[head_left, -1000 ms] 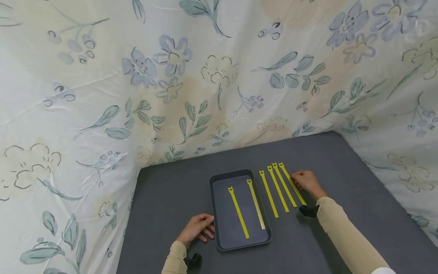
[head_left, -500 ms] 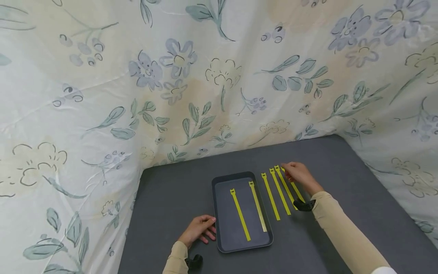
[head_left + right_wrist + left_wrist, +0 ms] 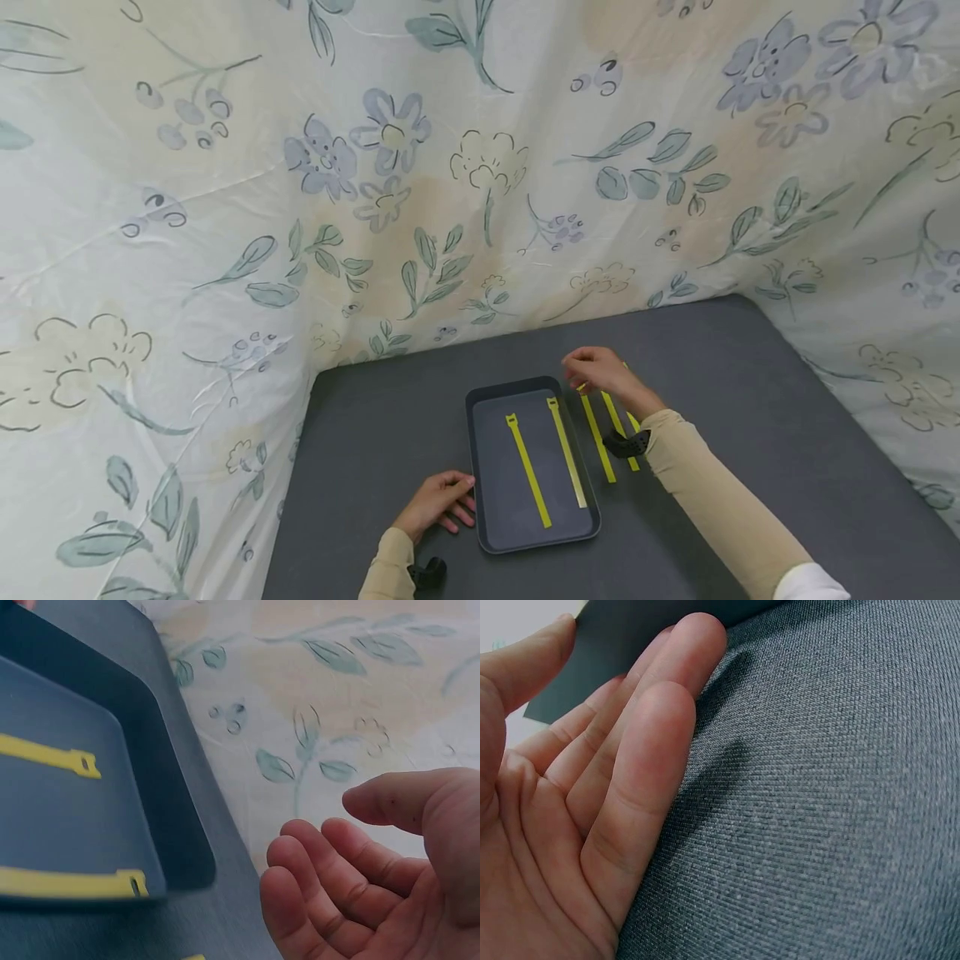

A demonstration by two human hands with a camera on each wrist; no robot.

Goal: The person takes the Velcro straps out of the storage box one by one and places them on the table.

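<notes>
My left hand (image 3: 438,504) rests on the table by the left edge of a dark rectangular tray (image 3: 495,492), its thumb at the rim; the left wrist view shows its fingers (image 3: 656,750) nearly straight and holding nothing. Two yellow hook-and-loop cable ties lie in the tray, a left tie (image 3: 529,471) and a right tie (image 3: 567,454). My right hand (image 3: 609,375) is above the top ends of several more ties right of the tray, partly hiding them, including a near tie (image 3: 598,437). In the right wrist view its fingers (image 3: 289,900) are loosely bent with nothing between them.
A dark grey cloth-covered table (image 3: 375,433) lies under everything. Floral fabric (image 3: 487,167) hangs behind it and along the sides. Each wrist wears a black camera mount, such as the right mount (image 3: 626,444).
My right hand has moved left, from the rightmost tie across the tops of the row towards the tray's upper right corner. The ties look unmoved, and my left hand has stayed in place.
</notes>
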